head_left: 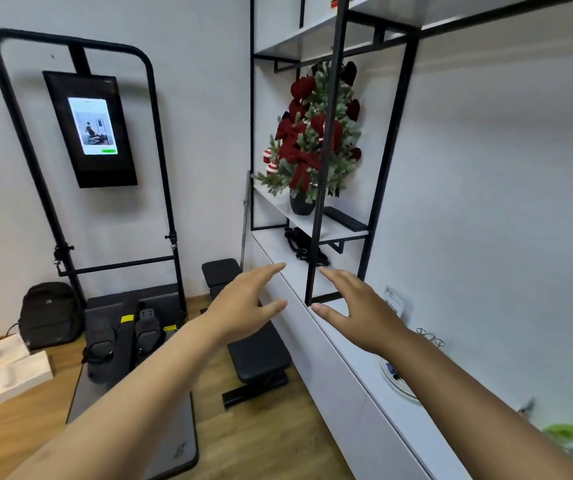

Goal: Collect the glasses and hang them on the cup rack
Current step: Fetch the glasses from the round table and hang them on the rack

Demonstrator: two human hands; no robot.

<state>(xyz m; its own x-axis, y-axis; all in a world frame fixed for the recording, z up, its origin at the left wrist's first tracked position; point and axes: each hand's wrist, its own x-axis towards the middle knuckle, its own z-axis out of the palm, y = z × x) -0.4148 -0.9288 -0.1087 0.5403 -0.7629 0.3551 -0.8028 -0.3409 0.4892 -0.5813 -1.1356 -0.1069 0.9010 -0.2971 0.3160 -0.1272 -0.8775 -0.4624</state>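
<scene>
Head view: your left hand (243,303) and right hand (358,306) both stretched forward, fingers spread, palms down, holding nothing. Black post (325,161) of shelf unit stands between them. White surface (354,348) runs under right hand. Wire rack (430,337) sits on surface by wall, just beyond right wrist. Plate (397,382) partly hidden under right forearm. Cannot make out any glasses.
</scene>
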